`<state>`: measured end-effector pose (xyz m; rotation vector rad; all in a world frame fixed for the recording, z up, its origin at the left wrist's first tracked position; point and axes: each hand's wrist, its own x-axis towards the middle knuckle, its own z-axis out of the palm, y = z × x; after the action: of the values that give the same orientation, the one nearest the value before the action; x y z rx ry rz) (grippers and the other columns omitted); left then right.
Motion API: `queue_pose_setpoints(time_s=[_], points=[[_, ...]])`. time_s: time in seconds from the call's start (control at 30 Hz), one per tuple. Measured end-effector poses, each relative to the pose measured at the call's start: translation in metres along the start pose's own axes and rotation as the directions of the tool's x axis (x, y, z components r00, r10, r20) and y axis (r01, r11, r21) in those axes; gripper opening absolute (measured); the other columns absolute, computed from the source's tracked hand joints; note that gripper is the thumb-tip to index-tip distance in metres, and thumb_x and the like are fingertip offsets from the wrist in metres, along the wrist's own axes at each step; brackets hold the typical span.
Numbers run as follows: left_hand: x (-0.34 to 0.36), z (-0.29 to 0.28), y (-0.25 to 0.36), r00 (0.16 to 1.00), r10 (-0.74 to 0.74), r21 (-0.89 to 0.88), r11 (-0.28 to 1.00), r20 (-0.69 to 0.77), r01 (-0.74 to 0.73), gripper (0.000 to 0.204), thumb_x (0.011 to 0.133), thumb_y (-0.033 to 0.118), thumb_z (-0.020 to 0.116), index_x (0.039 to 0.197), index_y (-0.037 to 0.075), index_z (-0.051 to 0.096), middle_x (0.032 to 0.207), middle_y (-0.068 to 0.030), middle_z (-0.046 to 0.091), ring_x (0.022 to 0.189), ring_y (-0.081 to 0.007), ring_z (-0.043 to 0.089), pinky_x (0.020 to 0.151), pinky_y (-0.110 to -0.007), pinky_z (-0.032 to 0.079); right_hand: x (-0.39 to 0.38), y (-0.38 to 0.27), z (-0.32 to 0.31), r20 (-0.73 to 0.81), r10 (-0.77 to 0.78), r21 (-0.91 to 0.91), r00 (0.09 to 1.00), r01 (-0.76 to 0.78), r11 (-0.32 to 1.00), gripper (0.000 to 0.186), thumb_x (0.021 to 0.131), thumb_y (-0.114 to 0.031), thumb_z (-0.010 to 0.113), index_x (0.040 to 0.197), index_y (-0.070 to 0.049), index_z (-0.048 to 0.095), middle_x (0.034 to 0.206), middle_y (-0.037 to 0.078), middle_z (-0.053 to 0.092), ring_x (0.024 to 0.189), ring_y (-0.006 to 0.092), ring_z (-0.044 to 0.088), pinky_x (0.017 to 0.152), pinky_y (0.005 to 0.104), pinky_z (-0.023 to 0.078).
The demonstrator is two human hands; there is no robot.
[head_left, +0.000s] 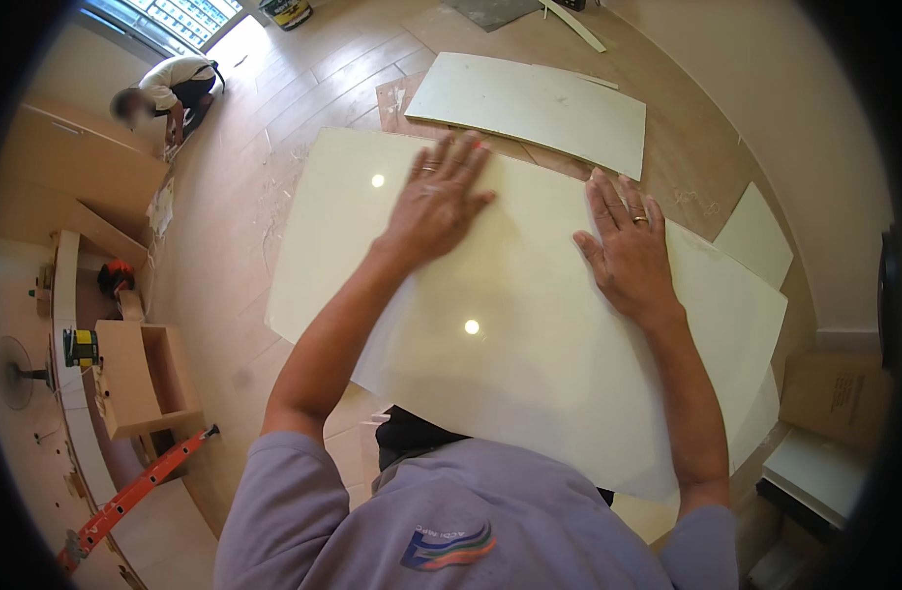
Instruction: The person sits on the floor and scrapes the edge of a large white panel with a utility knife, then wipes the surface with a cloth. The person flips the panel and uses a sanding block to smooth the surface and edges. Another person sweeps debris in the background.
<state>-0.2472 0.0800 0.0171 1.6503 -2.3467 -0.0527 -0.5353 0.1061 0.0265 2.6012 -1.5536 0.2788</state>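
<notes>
A large glossy cream-white panel [530, 393] lies in front of me, and ceiling lights reflect off its face. My left hand [439, 202] rests flat on it near the far edge, fingers stretched out, with a ring on one finger. Something small and red shows by its fingertips, too little of it to name. Farther right, my right hand [628, 246] is spread on the same panel, its fingertips at the far edge and a ring on one finger. Neither hand grips anything. Just past the far edge lies a second pale board [530, 108].
At the far left a person [180, 88] crouches on the tiled floor. A wooden drawer box [151, 379] and a red ladder [141, 497] stand at left. Another white panel [756, 236] lies by the right wall, with a cardboard box [835, 398] nearer me.
</notes>
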Motion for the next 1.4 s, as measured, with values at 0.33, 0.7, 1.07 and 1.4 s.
queue_pose_setpoints(time_s=[0.33,0.7,1.07,1.4], points=[[0.005,0.025,-0.020,0.907,-0.411,0.099,0.902,-0.097,0.420,0.070,0.106,0.047,0.036,0.156,-0.002,0.028,0.162,-0.0299,0.021,0.152,-0.0446,0.017,0.124,-0.052,0.014,0.006,-0.009,0.026,-0.031,0.205,0.070,0.978,-0.202,0.977,0.062,0.104,-0.046,0.044,0.152,-0.007,0.041,0.159,0.007,0.039,0.148,0.0270,0.033,0.124,0.0490,0.017],[0.021,0.054,0.152,0.991,0.136,-0.115,0.984,-0.018,-0.137,0.070,0.102,0.043,0.050,0.150,-0.007,0.037,0.159,-0.0327,0.025,0.149,-0.0506,0.018,0.122,-0.057,0.015,-0.054,0.062,0.020,0.015,0.463,-0.053,0.886,-0.462,0.885,0.061,0.104,-0.048,0.043,0.153,-0.011,0.040,0.159,0.008,0.039,0.150,0.0274,0.029,0.122,0.0519,0.018],[-0.070,-0.133,-0.076,0.847,-0.318,-0.777,0.608,-0.426,-0.163,0.020,0.096,0.016,0.066,0.106,0.000,0.073,0.085,-0.0103,0.070,0.072,-0.0176,0.068,0.068,-0.030,0.056,-0.170,0.185,0.025,-0.101,0.595,-0.046,0.797,-0.602,0.798,0.052,0.106,-0.035,0.043,0.148,-0.005,0.047,0.153,0.017,0.047,0.142,0.0332,0.042,0.117,0.0426,0.031],[-0.371,0.190,-0.286,0.478,-0.839,-0.224,0.429,0.258,0.875,0.046,0.084,0.039,0.074,0.111,0.001,0.070,0.114,-0.0235,0.070,0.109,-0.0373,0.066,0.096,-0.047,0.052,-0.201,0.210,0.007,0.016,0.625,0.062,0.781,-0.624,0.779,0.059,0.106,-0.038,0.039,0.151,0.001,0.041,0.157,0.020,0.041,0.145,0.0345,0.038,0.120,0.0397,0.027]])
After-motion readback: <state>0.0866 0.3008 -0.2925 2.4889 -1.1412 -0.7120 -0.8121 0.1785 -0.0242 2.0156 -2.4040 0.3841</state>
